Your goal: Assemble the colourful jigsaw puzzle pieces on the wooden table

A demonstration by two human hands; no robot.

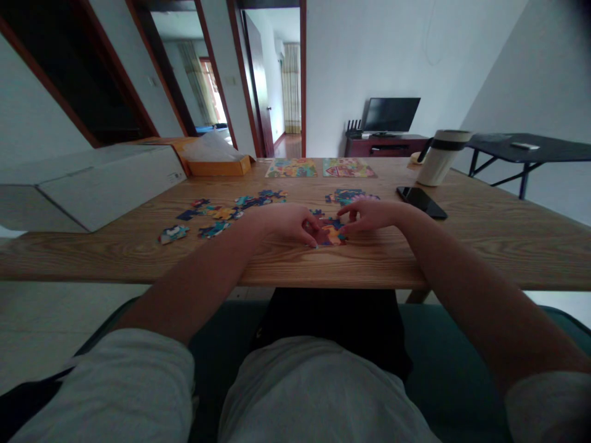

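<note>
On the wooden table in front of me lies a partly joined jigsaw puzzle [331, 234] in red, orange and blue. My left hand [293, 221] rests at its left edge, thumb and index finger apart and touching the border pieces. From the other side, my right hand [364, 215] reaches over the right edge with bent fingers spread apart; I see nothing held in it. Behind the right hand is another cluster of puzzle pieces [346, 195], partly covered by it. Several loose puzzle pieces [224, 213] spread out to the left, beyond my left forearm.
Two colourful picture sheets [292, 167] lie at the table's far edge. A white box [111, 181] and an orange box lid [219, 167] stand on the left. To the right are a black phone [421, 202] and a cream tumbler [441, 161].
</note>
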